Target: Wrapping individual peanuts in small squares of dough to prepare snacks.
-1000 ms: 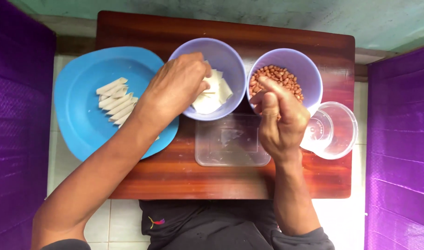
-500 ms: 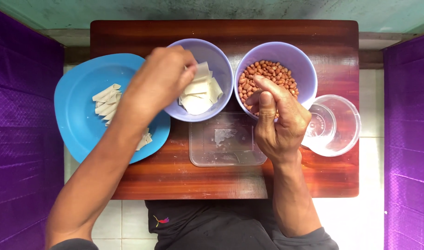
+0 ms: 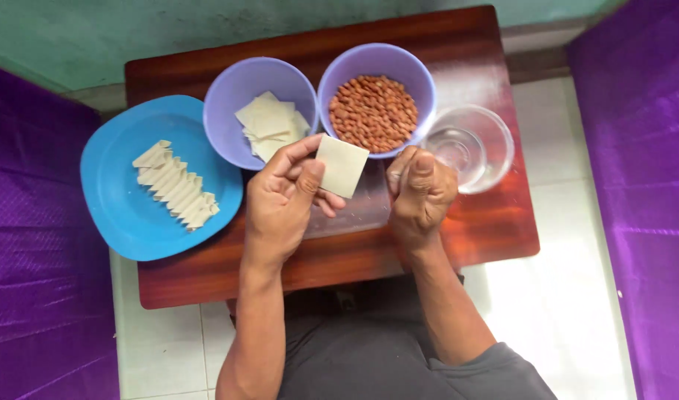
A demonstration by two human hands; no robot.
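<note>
My left hand (image 3: 284, 204) pinches a pale square dough sheet (image 3: 342, 164) by its left edge, holding it up over a clear rectangular tub (image 3: 363, 213). My right hand (image 3: 421, 194) is curled into a fist just right of the sheet, thumb on top; nothing shows inside it. Behind the hands stand two purple bowls: one (image 3: 224, 111) with a stack of the same dough sheets (image 3: 269, 122), the other (image 3: 423, 83) full of red-brown peanuts (image 3: 373, 112).
A blue plate (image 3: 106, 192) at the left carries a row of rolled dough pieces (image 3: 175, 185). A clear round container (image 3: 474, 144) sits right of the peanut bowl. All rest on a small wooden table (image 3: 465, 233). Purple cloth (image 3: 35, 244) flanks both sides.
My left hand lifted one sheet out of the bowl and brought it toward me over the tub. My right hand drew back from the peanut bowl, closed. The camera view shifted.
</note>
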